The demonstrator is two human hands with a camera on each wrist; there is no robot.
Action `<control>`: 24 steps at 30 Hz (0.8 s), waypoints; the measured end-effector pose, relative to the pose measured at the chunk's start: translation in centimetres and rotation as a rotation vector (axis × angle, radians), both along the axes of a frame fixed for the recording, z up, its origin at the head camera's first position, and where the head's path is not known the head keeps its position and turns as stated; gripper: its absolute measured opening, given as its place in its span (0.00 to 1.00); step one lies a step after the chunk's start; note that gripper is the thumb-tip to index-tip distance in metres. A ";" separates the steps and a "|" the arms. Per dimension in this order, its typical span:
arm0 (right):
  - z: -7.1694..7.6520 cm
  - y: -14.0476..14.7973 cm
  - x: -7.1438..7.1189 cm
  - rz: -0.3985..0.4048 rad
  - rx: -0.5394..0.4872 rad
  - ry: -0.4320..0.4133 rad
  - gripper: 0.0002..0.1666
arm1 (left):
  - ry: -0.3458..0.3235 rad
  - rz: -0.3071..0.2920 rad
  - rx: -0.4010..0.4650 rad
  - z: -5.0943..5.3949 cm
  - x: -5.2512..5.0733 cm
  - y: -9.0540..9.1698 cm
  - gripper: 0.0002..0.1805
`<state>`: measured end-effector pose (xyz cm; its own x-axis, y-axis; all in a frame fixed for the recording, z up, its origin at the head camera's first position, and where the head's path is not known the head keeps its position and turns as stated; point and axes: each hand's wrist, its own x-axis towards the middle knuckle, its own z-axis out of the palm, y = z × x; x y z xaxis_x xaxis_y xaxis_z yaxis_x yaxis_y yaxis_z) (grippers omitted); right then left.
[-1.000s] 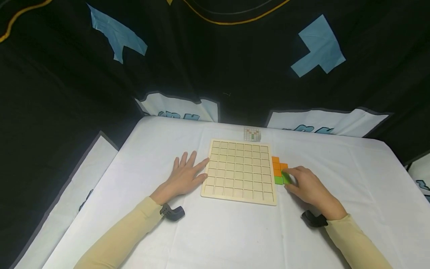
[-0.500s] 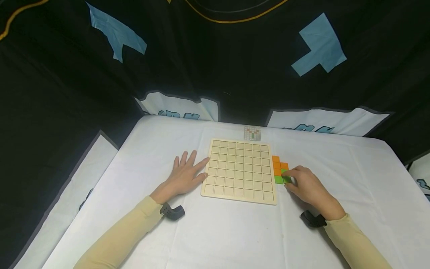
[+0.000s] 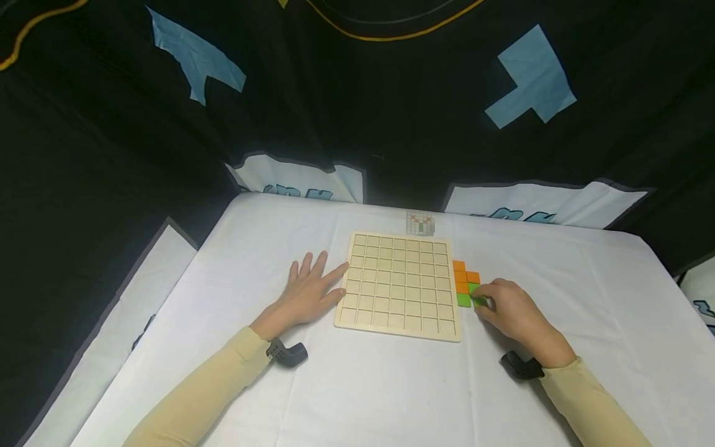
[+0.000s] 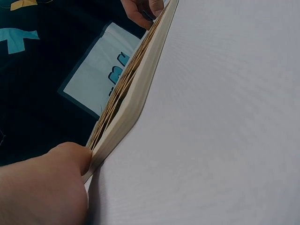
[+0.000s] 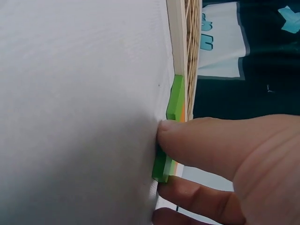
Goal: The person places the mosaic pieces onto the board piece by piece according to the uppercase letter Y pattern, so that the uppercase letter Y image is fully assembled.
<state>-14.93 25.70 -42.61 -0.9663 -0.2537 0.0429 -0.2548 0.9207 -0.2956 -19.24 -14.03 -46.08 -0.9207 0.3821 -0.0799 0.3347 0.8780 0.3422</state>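
Observation:
A light wooden grid board lies flat on the white cloth. My left hand rests beside its left edge with fingers spread, index fingertip and thumb touching the rim. At the board's right edge sit several square tiles, orange tiles farther back and green tiles nearer. My right hand pinches the nearest right green tile between thumb and curled fingers. In the right wrist view the thumb covers part of that tile, and another green tile lies just beyond, against the board.
A small clear sheet with a printed coloured grid lies behind the board. White cloth covers the table. A black curtain with pale blue patches hangs behind it.
My right fingertips have shifted slightly on the green tiles, which sit a little apart from where they were. The left hand and the board have stayed in place.

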 end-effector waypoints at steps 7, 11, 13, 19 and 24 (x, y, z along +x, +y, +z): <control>0.2 0.1 -0.1 -0.003 -0.009 -0.044 0.12 | -0.005 -0.001 -0.003 0.0 0.0 -0.1 0.34; 0.2 0.2 -0.1 0.021 -0.018 -0.039 0.11 | -0.005 -0.004 -0.002 -0.1 0.0 -0.1 0.34; 0.1 0.3 -0.1 0.032 -0.020 -0.036 0.11 | -0.004 -0.005 -0.003 -0.1 0.0 0.0 0.34; 0.2 0.3 -0.1 0.055 -0.030 -0.031 0.11 | -0.007 -0.006 -0.007 -0.1 0.0 0.0 0.34; 0.2 0.3 -0.1 0.083 -0.049 -0.018 0.10 | -0.009 -0.004 -0.003 0.0 0.0 -0.1 0.34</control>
